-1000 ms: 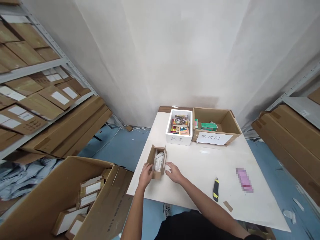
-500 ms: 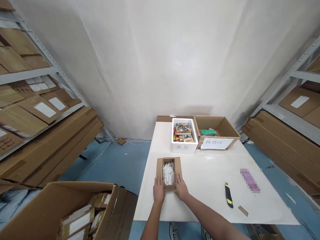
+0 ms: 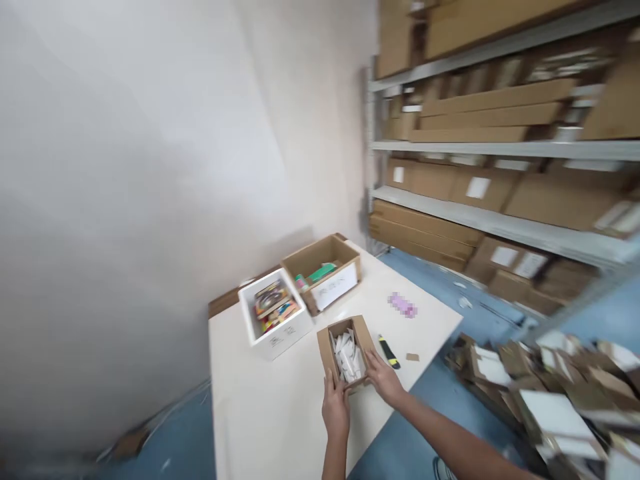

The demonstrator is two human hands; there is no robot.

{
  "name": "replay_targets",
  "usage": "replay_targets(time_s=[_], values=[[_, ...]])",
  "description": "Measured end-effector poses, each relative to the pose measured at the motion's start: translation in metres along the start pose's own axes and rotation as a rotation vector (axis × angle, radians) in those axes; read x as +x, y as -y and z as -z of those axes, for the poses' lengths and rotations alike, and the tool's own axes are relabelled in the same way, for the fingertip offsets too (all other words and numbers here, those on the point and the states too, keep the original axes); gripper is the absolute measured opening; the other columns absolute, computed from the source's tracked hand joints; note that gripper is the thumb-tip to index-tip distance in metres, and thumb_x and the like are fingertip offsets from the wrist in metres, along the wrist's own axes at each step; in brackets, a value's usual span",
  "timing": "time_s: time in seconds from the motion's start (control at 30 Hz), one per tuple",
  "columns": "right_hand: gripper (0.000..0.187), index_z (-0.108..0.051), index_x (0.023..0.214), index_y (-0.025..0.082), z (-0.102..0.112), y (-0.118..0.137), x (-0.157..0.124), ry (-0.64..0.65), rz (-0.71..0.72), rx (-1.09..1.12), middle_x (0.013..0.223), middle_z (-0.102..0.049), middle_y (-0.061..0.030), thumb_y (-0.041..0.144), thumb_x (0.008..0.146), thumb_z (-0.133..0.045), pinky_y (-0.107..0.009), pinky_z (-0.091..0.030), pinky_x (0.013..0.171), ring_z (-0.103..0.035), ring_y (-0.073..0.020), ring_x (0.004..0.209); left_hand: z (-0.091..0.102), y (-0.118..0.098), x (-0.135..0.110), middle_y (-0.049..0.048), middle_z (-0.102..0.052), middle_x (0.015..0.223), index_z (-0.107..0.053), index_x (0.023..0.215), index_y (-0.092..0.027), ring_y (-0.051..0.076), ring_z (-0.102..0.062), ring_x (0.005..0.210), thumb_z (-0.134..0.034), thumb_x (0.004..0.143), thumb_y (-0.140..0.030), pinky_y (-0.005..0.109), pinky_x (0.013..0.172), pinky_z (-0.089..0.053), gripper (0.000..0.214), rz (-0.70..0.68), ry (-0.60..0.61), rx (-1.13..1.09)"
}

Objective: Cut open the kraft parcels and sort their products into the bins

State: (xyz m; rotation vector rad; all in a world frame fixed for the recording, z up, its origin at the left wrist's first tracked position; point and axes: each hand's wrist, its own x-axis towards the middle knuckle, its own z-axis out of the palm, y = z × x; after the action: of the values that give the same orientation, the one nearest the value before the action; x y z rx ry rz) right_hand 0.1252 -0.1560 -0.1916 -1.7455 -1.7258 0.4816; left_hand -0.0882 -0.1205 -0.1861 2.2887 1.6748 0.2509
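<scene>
A small open cardboard box (image 3: 327,348) full of white packets (image 3: 349,357) sits on the white table (image 3: 260,413). My left hand (image 3: 335,408) rests against the box's near left corner, fingers flat along its side. My right hand (image 3: 384,377) presses on the near right side, fingers stretched along the flap. Both hands touch the box from outside without lifting it.
A white foam box (image 3: 276,330) of colourful items and a labelled cardboard box (image 3: 325,273) stand at the table's far side. A yellow-black utility knife (image 3: 388,351) and a cardboard scrap (image 3: 413,357) lie right of the small box. Shelving with cartons (image 3: 500,167) stands right; loose boxes (image 3: 540,393) pile on the floor.
The camera has swung sharply to the right, so the right shelving and floor pile now show. Both hands stay on the small box's sides, in about the same hold.
</scene>
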Motion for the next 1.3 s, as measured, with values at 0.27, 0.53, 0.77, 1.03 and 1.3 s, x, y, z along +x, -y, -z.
replay_targets(time_s=[0.27, 0.53, 0.77, 1.03, 1.3], values=[[0.023, -0.083, 0.102, 0.028, 0.202, -0.114, -0.130, -0.437, -0.323, 0.154, 0.161, -0.052, -0.0036, 0.014, 0.089, -0.071, -0.050, -0.041, 0.124, -0.047, -0.0288, 0.152, -0.036, -0.250, 0.045, 0.0071, -0.048, 0.166, -0.079, 0.112, -0.032, 0.035, -0.058, 0.141, -0.055, 0.098, -0.031, 0.049, 0.105, -0.056, 0.028, -0.580, 0.204, -0.165], [0.013, -0.083, 0.102, 0.023, 0.314, -0.205, -0.283, -0.858, -0.618, -0.399, 0.155, -0.059, -0.0123, 0.019, 0.093, -0.074, -0.058, -0.044, 0.120, -0.042, -0.0352, 0.152, -0.094, -0.505, -0.001, 0.0084, -0.050, 0.164, -0.082, 0.105, -0.026, 0.039, -0.042, 0.154, -0.064, 0.097, -0.029, 0.055, 0.119, -0.048, 0.021, -1.085, 0.126, -0.133], [0.030, -0.078, 0.118, 0.025, 0.424, -0.229, -0.391, -1.050, -1.048, -0.668, 0.161, -0.052, -0.0089, 0.014, 0.094, -0.063, -0.073, -0.025, 0.124, -0.022, -0.0403, 0.161, -0.098, -0.703, -0.077, 0.0074, -0.033, 0.175, -0.069, 0.140, -0.025, 0.036, -0.020, 0.164, -0.059, 0.095, -0.016, 0.056, 0.128, -0.036, 0.047, -1.397, 0.325, -0.143], [0.043, -0.073, 0.130, 0.020, 0.447, -0.231, -0.413, -1.141, -1.023, -0.631, 0.168, -0.042, -0.0090, 0.012, 0.091, -0.056, -0.063, -0.029, 0.127, -0.012, -0.0365, 0.164, -0.093, -0.726, -0.092, 0.0075, -0.029, 0.176, -0.052, 0.156, -0.024, 0.036, -0.017, 0.164, -0.057, 0.096, -0.017, 0.058, 0.130, -0.033, 0.061, -1.432, 0.328, -0.253], [0.050, -0.070, 0.137, 0.020, 0.434, -0.246, -0.332, -0.968, -0.824, -0.507, 0.170, -0.036, -0.0104, 0.013, 0.088, -0.061, -0.062, -0.030, 0.127, -0.012, -0.0382, 0.163, -0.086, -0.656, -0.025, 0.0098, -0.032, 0.174, -0.054, 0.154, -0.025, 0.036, -0.025, 0.162, -0.058, 0.096, -0.021, 0.059, 0.130, -0.034, 0.058, -1.218, 0.255, -0.263]])
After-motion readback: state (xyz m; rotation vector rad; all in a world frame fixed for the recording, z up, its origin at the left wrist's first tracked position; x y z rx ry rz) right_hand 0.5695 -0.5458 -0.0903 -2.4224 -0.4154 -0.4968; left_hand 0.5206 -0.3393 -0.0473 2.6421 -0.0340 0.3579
